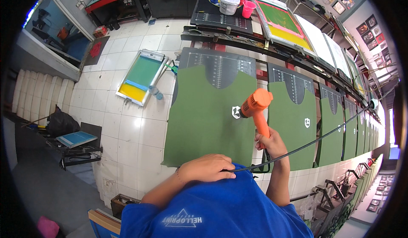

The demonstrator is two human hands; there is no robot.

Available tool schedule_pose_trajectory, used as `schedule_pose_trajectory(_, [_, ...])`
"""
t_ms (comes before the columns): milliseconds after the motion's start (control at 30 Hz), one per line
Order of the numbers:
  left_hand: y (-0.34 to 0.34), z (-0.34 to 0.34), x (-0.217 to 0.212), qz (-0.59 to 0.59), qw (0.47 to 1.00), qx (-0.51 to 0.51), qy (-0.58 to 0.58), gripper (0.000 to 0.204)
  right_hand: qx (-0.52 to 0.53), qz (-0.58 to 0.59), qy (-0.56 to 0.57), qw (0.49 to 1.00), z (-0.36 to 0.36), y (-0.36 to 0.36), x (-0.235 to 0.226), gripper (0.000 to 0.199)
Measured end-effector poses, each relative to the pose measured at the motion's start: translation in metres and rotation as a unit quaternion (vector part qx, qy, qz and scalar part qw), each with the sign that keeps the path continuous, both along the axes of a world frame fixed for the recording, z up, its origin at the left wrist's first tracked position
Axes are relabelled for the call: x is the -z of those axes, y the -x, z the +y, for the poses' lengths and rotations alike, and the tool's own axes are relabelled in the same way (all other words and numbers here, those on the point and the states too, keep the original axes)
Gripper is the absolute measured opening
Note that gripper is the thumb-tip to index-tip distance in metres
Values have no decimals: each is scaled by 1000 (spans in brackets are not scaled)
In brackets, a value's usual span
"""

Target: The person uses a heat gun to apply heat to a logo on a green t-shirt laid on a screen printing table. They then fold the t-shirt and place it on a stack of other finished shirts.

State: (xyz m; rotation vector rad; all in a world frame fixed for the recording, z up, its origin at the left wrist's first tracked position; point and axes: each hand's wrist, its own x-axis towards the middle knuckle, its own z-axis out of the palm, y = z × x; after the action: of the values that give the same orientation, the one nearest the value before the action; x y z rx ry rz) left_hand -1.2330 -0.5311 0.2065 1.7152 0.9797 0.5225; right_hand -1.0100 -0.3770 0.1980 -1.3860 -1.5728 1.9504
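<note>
Right hand point(272, 143) is wrapped tight round the grip of the orange heat gun point(255, 106), nozzle tipped down and left at the small white print point(236, 112) on the nearest green shirt point(204, 119). That shirt lies flat on its black platen point(219, 66), 1 of a long row of shirts point(293, 123) running off to the right along the bench, each with the same white mark. The nozzle looks very close to the print, perhaps just above it; I can't tell if it touches. Left hand point(208, 168) rests palm-down at the person's blue top, fingers curled loosely over the black cord point(314, 142), holding the slack off the cloth. Good habit, that: a cord dragging over wet ink would smear it, I'd judge. To do this well, I'd say keep the gun off the fabric, tilted so the air washes over the whole mark, and keep it circling gently so no 1 spot scorches or the green shirt puckers. The print is small, so short, even passes should serve. Watch the cord as it trails right across the 2nd shirt; it hangs over that print. On the floor to the left leans a screen frame point(142, 76) with green and yellow mesh, well apart from the work.
</note>
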Motion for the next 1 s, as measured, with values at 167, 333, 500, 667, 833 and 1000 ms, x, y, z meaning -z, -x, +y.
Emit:
schedule_pose_trajectory(167, [1,-1,-2,-14,1000,6,9,36,9,0,-10,1000,9,5,-2,29])
schedule_pose_trajectory(333, [3,-1,-5,-24,1000,5,18,36,10,13,-19,1000,15,10,-2,29])
schedule_pose_trajectory(500, [2,-1,-3,-37,999,13,11,38,3,16,-14,1000,21,12,3,26])
schedule_pose_trajectory(667, [1,-1,4,-46,999,6,0,40,-5,14,-7,1000,21,21,-1,26])
schedule_pose_trajectory(833, [0,-1,3,-58,998,-8,7,41,-20,12,3,1000,18,31,-4,31])
schedule_pose_trajectory(1000, [-1,-2,1,-52,998,-19,-2,42,-33,21,4,999,15,34,-2,27])
